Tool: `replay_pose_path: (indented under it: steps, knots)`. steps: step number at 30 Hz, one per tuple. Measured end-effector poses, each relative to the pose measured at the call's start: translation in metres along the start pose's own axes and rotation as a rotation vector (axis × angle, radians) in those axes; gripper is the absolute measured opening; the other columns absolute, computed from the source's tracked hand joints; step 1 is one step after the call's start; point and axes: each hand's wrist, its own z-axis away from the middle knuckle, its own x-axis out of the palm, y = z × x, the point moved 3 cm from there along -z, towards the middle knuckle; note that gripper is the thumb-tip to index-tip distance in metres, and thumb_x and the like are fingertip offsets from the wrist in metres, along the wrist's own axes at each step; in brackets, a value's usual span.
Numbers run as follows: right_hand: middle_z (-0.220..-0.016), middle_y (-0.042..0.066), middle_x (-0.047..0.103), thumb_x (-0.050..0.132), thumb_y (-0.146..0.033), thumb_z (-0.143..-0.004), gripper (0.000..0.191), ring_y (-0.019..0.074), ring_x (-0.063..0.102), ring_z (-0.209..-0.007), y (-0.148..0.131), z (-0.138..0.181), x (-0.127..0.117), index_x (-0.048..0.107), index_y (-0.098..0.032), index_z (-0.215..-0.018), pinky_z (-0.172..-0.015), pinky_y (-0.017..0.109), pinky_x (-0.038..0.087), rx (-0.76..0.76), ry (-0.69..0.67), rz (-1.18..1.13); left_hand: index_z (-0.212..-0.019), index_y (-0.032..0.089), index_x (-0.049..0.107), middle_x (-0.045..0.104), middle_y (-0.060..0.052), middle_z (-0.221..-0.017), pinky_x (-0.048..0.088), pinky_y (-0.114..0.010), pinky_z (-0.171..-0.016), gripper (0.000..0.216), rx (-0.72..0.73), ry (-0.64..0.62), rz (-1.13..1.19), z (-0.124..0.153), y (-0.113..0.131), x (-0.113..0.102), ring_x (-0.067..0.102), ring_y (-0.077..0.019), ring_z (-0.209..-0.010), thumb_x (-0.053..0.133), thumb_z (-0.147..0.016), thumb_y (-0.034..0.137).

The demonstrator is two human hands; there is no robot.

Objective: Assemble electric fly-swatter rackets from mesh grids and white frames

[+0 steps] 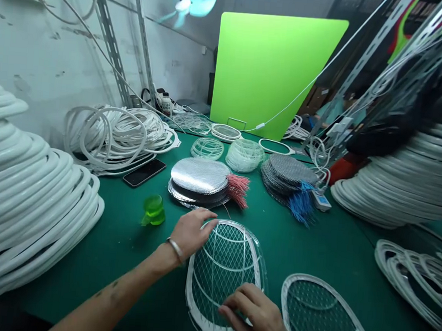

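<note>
A white oval racket frame (pixel 191 298) with a diamond mesh lies on the table in front of me. A clear ribbed plastic guard (pixel 231 269) rests over the mesh, its edge slightly off the frame at the right. My left hand (pixel 193 230), with a band at its wrist, has thumb and forefinger on either side of the frame's upper left rim. Over the lower part of the mesh, my right hand (pixel 257 313) is curled with thumb and fingertips close together; what lies between them is hidden. A second racket frame (pixel 292 279) lies to the right of that hand.
Oval metal meshes with red wires (pixel 201 175) and darker meshes with blue wires (pixel 289 172) are stacked ahead. Behind them are clear guards (pixel 244 155). A green tape roll (pixel 153 209) and a phone (pixel 144 172) lie left. White frame stacks (pixel 38 197) flank both sides.
</note>
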Motion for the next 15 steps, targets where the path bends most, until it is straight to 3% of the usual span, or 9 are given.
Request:
replay_pose_path:
  steps: [5, 15]
  knots:
    - [-0.084, 0.002, 0.063, 0.048, -0.028, -0.096, 0.015, 0.0152, 0.061, -0.074, 0.003, -0.009, 0.015, 0.058, -0.023, -0.086, -0.059, 0.024, 0.046, 0.002, 0.052, 0.076, -0.085, 0.022, 0.072, 0.071, -0.001, -0.087, 0.048, -0.026, -0.075, 0.008, 0.000, -0.134, -0.136, -0.038, -0.006, 0.043, 0.066, -0.0182, -0.084, 0.065, -0.087, 0.025]
    - [-0.082, 0.001, 0.061, 0.055, -0.023, -0.093, 0.009, 0.0147, 0.056, -0.072, 0.008, -0.012, 0.015, 0.059, -0.023, -0.084, -0.057, 0.024, 0.041, -0.065, 0.060, 0.041, -0.088, 0.021, 0.068, 0.065, -0.002, -0.090, 0.045, -0.027, -0.077, 0.013, 0.034, -0.208, -0.247, -0.048, -0.008, 0.060, 0.061, -0.0184, -0.089, 0.057, -0.092, 0.027]
